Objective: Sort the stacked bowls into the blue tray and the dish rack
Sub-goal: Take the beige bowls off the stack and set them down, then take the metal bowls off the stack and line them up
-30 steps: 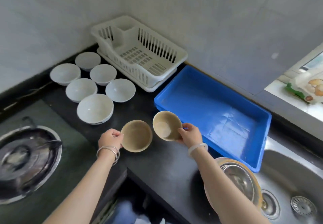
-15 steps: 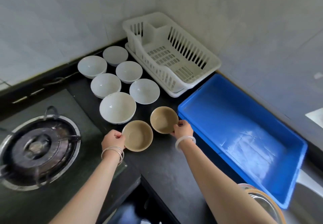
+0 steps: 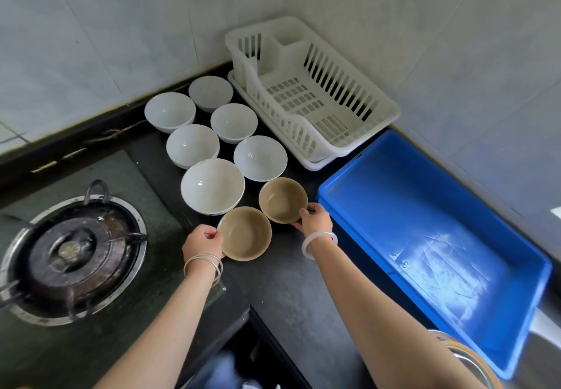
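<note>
Left hand (image 3: 202, 244) grips the near-left rim of the nearer brown bowl (image 3: 244, 234), fingers curled over the edge. Right hand (image 3: 314, 220) pinches the right rim of the farther brown bowl (image 3: 282, 200), thumb on top. The two bowls sit almost touching, low at the black counter (image 3: 288, 291); whether they rest on it I cannot tell. Just behind them, six white bowls (image 3: 212, 187) stand upright in a tight cluster. The blue tray (image 3: 394, 206) lies to the right, nothing in it, and the white dish rack (image 3: 291, 129) stands in the corner behind it, also unfilled. A gas burner (image 3: 74, 252) sits at left, under pale tiled walls (image 3: 121, 24).
</note>
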The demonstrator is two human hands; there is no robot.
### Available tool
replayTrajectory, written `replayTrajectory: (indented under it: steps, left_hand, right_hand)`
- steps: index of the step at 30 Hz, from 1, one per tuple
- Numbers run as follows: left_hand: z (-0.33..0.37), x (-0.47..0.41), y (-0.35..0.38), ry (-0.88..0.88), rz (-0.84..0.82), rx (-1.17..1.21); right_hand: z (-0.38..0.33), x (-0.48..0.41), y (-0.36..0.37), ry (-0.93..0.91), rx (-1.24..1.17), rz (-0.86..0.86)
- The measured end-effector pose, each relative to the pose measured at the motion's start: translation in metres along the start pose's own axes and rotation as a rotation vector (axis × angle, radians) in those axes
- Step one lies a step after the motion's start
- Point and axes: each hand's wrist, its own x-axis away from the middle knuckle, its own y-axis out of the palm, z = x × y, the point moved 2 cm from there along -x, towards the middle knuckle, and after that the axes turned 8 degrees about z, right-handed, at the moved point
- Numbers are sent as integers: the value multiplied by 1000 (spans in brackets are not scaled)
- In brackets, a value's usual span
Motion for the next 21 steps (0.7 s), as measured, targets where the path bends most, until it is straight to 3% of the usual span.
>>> replayTrajectory:
  steps: [12, 21]
  left_hand:
    - [-2, 13, -5, 129, -46, -31]
    - [14, 65, -10, 376, -10, -133]
  right_hand:
    - [4, 20, -23, 36, -66, -101]
    - [26, 71, -128, -258, 2, -87]
